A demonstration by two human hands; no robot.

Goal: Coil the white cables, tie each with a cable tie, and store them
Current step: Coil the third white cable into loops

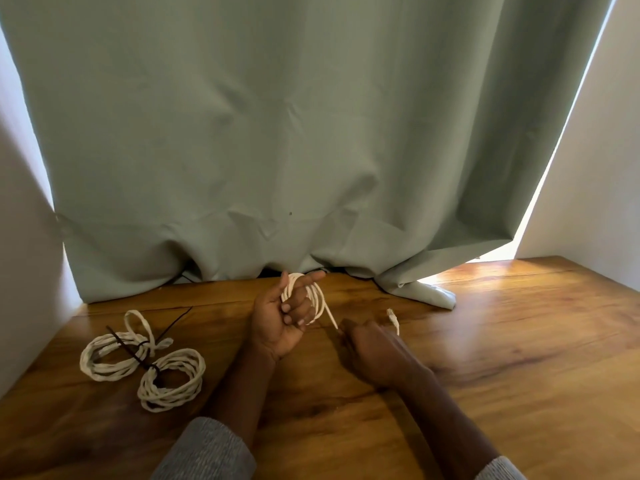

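Note:
My left hand is raised palm up over the wooden table, with a white cable wound in several loops around its fingers. A strand runs down from the loops to my right hand, which rests low on the table and pinches it. The cable's free end with its clear plug pokes out just beyond my right hand. Two finished white coils lie at the left: one and another, each cinched with a black cable tie.
A grey-green curtain hangs across the back and bunches onto the table's far edge. White walls close in on the left and right. Bright light falls on the table at the back right.

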